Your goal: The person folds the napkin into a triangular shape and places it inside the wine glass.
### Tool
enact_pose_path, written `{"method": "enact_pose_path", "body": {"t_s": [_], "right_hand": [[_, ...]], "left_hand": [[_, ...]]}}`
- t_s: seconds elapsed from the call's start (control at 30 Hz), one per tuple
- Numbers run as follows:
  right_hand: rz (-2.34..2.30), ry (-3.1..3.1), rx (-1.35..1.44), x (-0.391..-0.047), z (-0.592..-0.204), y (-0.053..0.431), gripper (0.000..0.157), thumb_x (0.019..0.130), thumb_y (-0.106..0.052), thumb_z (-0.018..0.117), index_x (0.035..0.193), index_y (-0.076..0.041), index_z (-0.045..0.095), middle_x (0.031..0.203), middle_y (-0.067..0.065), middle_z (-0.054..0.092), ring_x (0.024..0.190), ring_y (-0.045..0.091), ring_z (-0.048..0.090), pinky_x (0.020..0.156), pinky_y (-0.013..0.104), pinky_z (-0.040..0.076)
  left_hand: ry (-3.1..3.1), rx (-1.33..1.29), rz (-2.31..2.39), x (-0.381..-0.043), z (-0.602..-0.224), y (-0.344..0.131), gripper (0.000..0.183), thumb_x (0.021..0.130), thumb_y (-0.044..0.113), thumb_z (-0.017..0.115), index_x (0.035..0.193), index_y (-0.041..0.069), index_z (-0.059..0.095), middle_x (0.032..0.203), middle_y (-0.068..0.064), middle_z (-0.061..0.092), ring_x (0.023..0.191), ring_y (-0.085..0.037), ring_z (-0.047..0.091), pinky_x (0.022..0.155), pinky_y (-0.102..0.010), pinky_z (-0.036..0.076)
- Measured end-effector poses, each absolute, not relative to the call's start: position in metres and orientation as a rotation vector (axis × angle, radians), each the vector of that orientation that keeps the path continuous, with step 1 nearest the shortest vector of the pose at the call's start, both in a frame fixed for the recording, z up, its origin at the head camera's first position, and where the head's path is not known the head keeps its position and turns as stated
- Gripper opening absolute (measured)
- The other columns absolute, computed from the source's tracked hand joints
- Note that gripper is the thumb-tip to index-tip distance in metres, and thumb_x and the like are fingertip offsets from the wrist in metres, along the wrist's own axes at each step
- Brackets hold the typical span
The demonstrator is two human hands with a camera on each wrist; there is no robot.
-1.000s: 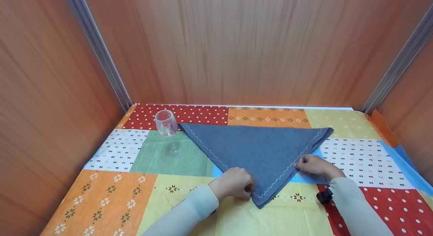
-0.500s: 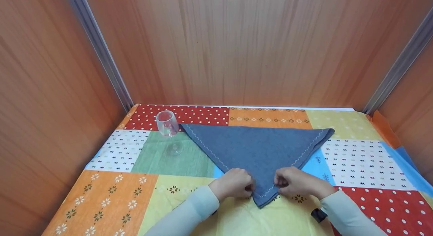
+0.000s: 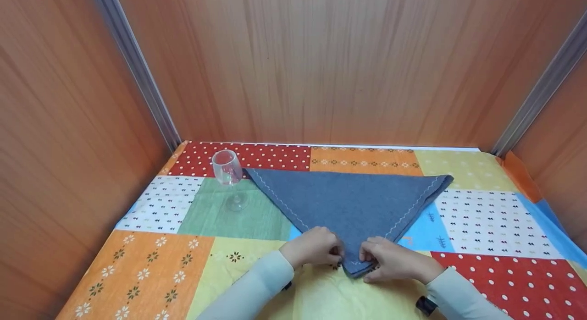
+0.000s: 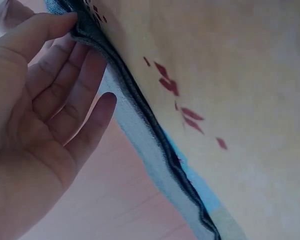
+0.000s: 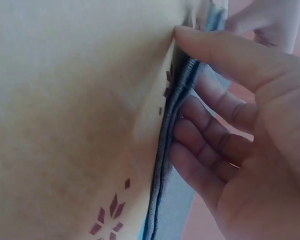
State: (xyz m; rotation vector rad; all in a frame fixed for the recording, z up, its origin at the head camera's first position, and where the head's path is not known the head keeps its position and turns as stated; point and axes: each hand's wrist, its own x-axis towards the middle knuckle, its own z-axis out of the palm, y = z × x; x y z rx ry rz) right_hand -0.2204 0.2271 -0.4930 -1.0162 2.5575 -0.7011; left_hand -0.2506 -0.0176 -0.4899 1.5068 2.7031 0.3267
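A grey-blue cloth napkin (image 3: 348,196) with pale zigzag stitching lies folded into a triangle, its point towards me. My left hand (image 3: 316,248) pinches the left edge near that point; in the left wrist view the thumb and fingers of the left hand (image 4: 50,95) meet on the layered edge. On the other side of the point is my right hand (image 3: 394,260). Its fingers touch the cloth while the thumb stands apart beyond the edge, as the right hand (image 5: 240,115) shows in the right wrist view. A stemmed clear glass (image 3: 227,168) stands by the napkin's far left corner.
A patchwork-patterned tablecloth (image 3: 151,260) covers the table. Wood-grain panels (image 3: 348,68) rise at the back and both sides, with metal corner posts (image 3: 137,68). An orange and blue fold of cloth (image 3: 520,175) lies against the right panel.
The right hand has moved down along the napkin's right edge to the near point, close to the left hand. The left hand has stayed nearly in place. The glass has not moved.
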Motion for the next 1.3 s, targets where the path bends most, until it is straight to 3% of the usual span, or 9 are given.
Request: {"method": "enact_pose_path", "body": {"t_s": [0.13, 0.37, 0.53, 0.67, 0.83, 1.13, 1.3], "right_hand": [[-0.687, 2.598, -1.031, -0.2190, -0.4946, 0.2242, 0.032, 0.088, -0.038, 0.077, 0.096, -0.019, 0.052, 0.088, -0.007, 0.046, 0.083, 0.011, 0.040, 0.069, 0.028, 0.038], [-0.749, 2.565, -1.046, -0.2219, -0.4913, 0.2250, 0.017, 0.103, -0.029, 0.059, 0.089, -0.022, 0.051, 0.081, -0.010, 0.047, 0.076, 0.011, 0.043, 0.068, 0.029, 0.037], [-0.741, 2.556, -1.056, -0.2235, -0.4898, 0.2274, 0.017, 0.105, -0.031, 0.055, 0.089, -0.024, 0.052, 0.080, -0.012, 0.048, 0.074, 0.010, 0.045, 0.068, 0.029, 0.038], [-0.730, 2.540, -1.060, -0.2225, -0.4891, 0.2274, 0.019, 0.105, -0.036, 0.053, 0.089, -0.026, 0.053, 0.080, -0.012, 0.048, 0.074, 0.010, 0.045, 0.067, 0.029, 0.038], [-0.770, 2.490, -1.026, -0.2208, -0.4905, 0.2258, 0.020, 0.104, -0.045, 0.050, 0.094, -0.029, 0.054, 0.082, -0.012, 0.051, 0.076, 0.010, 0.046, 0.068, 0.029, 0.039], [-0.866, 2.418, -1.045, -0.2229, -0.4939, 0.2225, 0.030, 0.107, -0.033, 0.047, 0.088, -0.017, 0.062, 0.074, -0.012, 0.047, 0.068, 0.005, 0.043, 0.071, 0.030, 0.038], [-0.862, 2.407, -0.986, -0.2265, -0.4973, 0.2195, 0.032, 0.108, -0.032, 0.046, 0.085, -0.016, 0.063, 0.070, -0.012, 0.046, 0.064, 0.004, 0.043, 0.071, 0.031, 0.038]], "left_hand": [[2.660, 1.409, 0.433, -0.2528, -0.4906, -0.0201, 0.009, 0.094, 0.019, 0.070, 0.094, 0.019, 0.079, 0.082, 0.013, 0.070, 0.067, 0.005, 0.056, 0.067, -0.012, 0.046], [2.644, 1.365, 0.453, -0.2527, -0.4896, -0.0197, 0.007, 0.092, 0.022, 0.073, 0.096, 0.019, 0.077, 0.082, 0.013, 0.070, 0.067, 0.006, 0.057, 0.065, -0.012, 0.046], [2.613, 1.354, 0.470, -0.2508, -0.4847, -0.0185, 0.019, 0.084, 0.033, 0.081, 0.094, 0.020, 0.072, 0.081, 0.014, 0.068, 0.068, 0.005, 0.055, 0.064, -0.013, 0.044], [2.629, 1.363, 0.476, -0.2484, -0.4826, -0.0171, 0.019, 0.089, 0.039, 0.076, 0.086, 0.021, 0.071, 0.072, 0.016, 0.064, 0.061, 0.005, 0.052, 0.060, -0.014, 0.042], [2.607, 1.344, 0.464, -0.2465, -0.4832, -0.0161, 0.017, 0.095, 0.035, 0.071, 0.085, 0.021, 0.073, 0.069, 0.017, 0.062, 0.058, 0.004, 0.051, 0.058, -0.015, 0.042], [2.602, 1.272, 0.401, -0.2458, -0.4830, -0.0123, 0.016, 0.097, 0.031, 0.067, 0.090, 0.021, 0.077, 0.074, 0.014, 0.064, 0.062, 0.001, 0.053, 0.060, -0.019, 0.045], [2.606, 1.254, 0.408, -0.2465, -0.4843, -0.0108, 0.013, 0.097, 0.030, 0.068, 0.089, 0.022, 0.075, 0.073, 0.016, 0.063, 0.062, 0.002, 0.053, 0.060, -0.019, 0.045]]}}
